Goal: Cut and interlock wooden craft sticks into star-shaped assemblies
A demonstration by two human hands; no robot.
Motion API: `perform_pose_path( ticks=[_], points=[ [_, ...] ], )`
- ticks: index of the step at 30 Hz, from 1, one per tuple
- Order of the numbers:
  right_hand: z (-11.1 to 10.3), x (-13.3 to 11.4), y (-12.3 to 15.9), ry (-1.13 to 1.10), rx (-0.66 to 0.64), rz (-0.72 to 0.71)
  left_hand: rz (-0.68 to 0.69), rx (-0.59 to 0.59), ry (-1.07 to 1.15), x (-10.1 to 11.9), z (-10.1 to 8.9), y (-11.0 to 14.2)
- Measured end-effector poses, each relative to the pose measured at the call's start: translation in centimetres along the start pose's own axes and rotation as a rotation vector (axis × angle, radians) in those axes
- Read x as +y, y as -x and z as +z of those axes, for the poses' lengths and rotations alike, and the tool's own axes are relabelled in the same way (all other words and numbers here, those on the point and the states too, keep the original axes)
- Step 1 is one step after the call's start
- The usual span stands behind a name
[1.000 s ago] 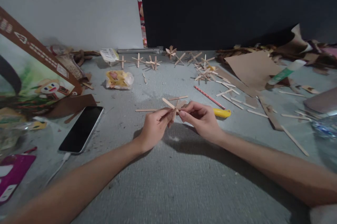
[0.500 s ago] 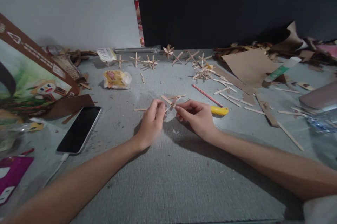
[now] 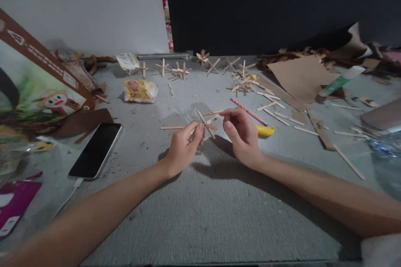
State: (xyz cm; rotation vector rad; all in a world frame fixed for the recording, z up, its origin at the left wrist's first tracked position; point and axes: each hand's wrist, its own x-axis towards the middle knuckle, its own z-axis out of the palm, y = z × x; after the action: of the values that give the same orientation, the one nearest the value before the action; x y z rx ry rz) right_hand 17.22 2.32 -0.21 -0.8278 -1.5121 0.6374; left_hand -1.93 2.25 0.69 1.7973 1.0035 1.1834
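Observation:
My left hand (image 3: 184, 146) pinches a small cross of wooden craft sticks (image 3: 205, 124) and holds it just above the grey table (image 3: 200, 212). My right hand (image 3: 242, 133) hovers just right of the cross, fingers curled, its fingertips near a loose stick (image 3: 213, 113) lying on the table. Whether those fingers hold anything is unclear. Another loose stick (image 3: 172, 127) lies left of my left hand.
A black phone (image 3: 97, 150) lies at left beside a printed box (image 3: 37, 91). A yellow cutter (image 3: 265, 130) and a red pencil (image 3: 247, 111) sit right of my hands. Several finished stick crosses (image 3: 181, 69), loose sticks, brown cardboard (image 3: 300, 79) and a glue tube (image 3: 340, 82) crowd the back.
My right hand has let go of the stick cross and lifted away toward the loose stick behind it. My left hand keeps the cross and has turned it slightly.

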Motion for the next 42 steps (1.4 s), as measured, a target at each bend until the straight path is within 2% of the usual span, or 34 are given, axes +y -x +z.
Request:
perform_pose_path(
  ticks=[3,7,11,17,25,36,42],
  points=[
    [-0.2,0.3,-0.4,0.075,-0.047,-0.032,0.027,-0.052,0.053,0.1,0.0,0.0],
    [-0.1,0.2,-0.4,0.061,-0.114,-0.001,-0.005,-0.078,0.109,0.1,0.0,0.0],
    [0.1,0.0,-0.1,-0.037,-0.092,0.097,-0.031,-0.036,0.201,0.0,0.1,-0.1],
    [0.4,-0.5,-0.1,-0.182,-0.054,0.235,-0.079,0.104,0.317,-0.1,0.1,-0.7],
    [0.5,-0.4,-0.1,-0.207,-0.047,0.262,-0.172,0.162,0.438,-1.6,0.7,-0.9],
    [0.5,-0.6,-0.1,-0.213,-0.038,0.295,-0.272,0.146,0.648,-1.8,1.2,-0.8],
    [0.5,-0.5,0.0,-0.2,-0.044,0.301,-0.272,0.135,0.607,-2.1,1.2,-0.8]
  ],
)
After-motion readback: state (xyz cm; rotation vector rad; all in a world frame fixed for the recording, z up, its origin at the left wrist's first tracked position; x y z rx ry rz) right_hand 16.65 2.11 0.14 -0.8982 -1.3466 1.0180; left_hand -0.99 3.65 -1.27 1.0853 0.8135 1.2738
